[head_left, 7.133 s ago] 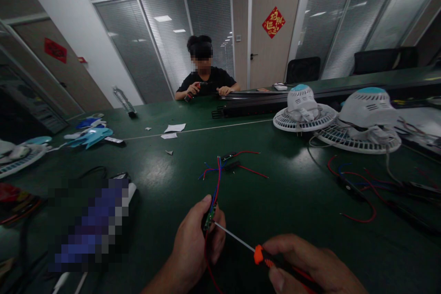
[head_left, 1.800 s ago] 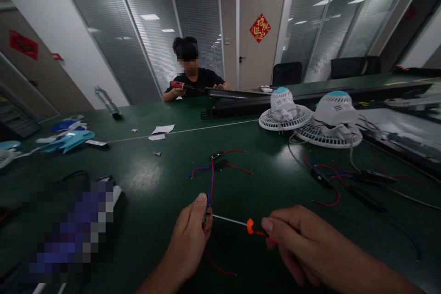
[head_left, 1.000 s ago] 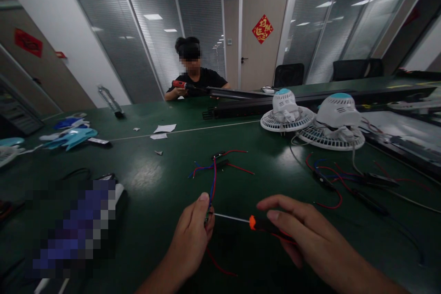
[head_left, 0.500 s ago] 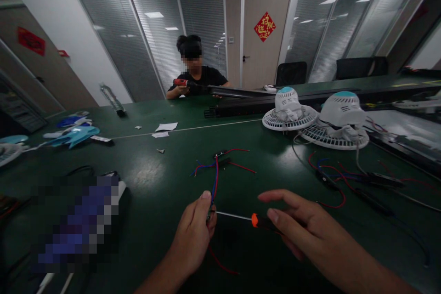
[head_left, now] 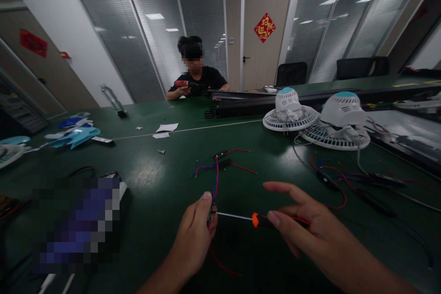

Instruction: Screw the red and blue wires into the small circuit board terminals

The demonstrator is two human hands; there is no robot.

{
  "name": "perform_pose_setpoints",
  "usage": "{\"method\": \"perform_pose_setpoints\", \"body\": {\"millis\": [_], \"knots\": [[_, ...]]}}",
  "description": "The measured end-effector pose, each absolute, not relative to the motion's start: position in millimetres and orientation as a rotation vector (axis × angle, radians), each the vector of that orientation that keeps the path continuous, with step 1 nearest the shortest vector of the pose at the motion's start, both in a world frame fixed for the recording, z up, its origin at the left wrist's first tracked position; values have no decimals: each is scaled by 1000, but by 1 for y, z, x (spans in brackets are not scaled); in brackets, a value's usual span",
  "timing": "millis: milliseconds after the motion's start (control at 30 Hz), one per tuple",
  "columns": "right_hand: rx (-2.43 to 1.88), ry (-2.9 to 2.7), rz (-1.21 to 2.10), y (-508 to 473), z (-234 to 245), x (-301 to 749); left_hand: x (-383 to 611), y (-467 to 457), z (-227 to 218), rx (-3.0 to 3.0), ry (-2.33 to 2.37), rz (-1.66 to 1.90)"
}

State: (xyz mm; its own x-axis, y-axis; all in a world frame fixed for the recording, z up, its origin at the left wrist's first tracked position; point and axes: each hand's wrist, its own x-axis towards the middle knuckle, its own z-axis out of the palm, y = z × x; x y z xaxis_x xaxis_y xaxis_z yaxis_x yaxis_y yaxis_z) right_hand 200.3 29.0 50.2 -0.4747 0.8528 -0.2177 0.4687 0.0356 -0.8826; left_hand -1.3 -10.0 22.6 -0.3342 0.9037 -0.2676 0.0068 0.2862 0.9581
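Observation:
My left hand [head_left: 196,225] is closed around a small part [head_left: 210,211] with red and blue wires [head_left: 216,181]; the fingers hide most of it, so I cannot tell its kind. From my right, a screwdriver [head_left: 255,220] with a slim metal shaft and an orange-collared black handle lies sideways, its tip at that small part. The thumb of my right hand [head_left: 303,225] rests against the handle, with the other fingers behind it and the index finger raised off it. Beyond my hands lie two small black wired pieces [head_left: 224,162].
White fan heads [head_left: 288,109] stand back right, near black switches [head_left: 327,180] on red and blue wires. A blurred purple object [head_left: 79,220] lies left. Paper scraps [head_left: 167,127] and blue fan blades [head_left: 77,137] are farther off. Across the green table [head_left: 144,193], a person [head_left: 206,78] holds a red-and-black power tool [head_left: 182,83].
My right index finger has lifted and the hand has shifted slightly, so more of the screwdriver's handle shows. My left hand stays nearly still. The person opposite has moved the power tool slightly.

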Motion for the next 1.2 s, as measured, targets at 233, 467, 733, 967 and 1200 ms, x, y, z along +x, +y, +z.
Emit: {"method": "perform_pose_setpoints", "body": {"millis": [233,467,733,967,1200], "knots": [[-1348,-1938,1423,30,53,200,-1,-10,22,845,1615,1190],[-1319,-1921,1450,31,51,200,-1,-11,20,843,1603,1200],[-1326,-1893,1461,29,50,201,0,-10,25,808,1630,1200],[-1309,-1876,1477,29,53,199,2,-10,29,804,1626,1209],[-1323,-1909,1435,28,53,200,1,-10,26,812,1631,1195]]}}
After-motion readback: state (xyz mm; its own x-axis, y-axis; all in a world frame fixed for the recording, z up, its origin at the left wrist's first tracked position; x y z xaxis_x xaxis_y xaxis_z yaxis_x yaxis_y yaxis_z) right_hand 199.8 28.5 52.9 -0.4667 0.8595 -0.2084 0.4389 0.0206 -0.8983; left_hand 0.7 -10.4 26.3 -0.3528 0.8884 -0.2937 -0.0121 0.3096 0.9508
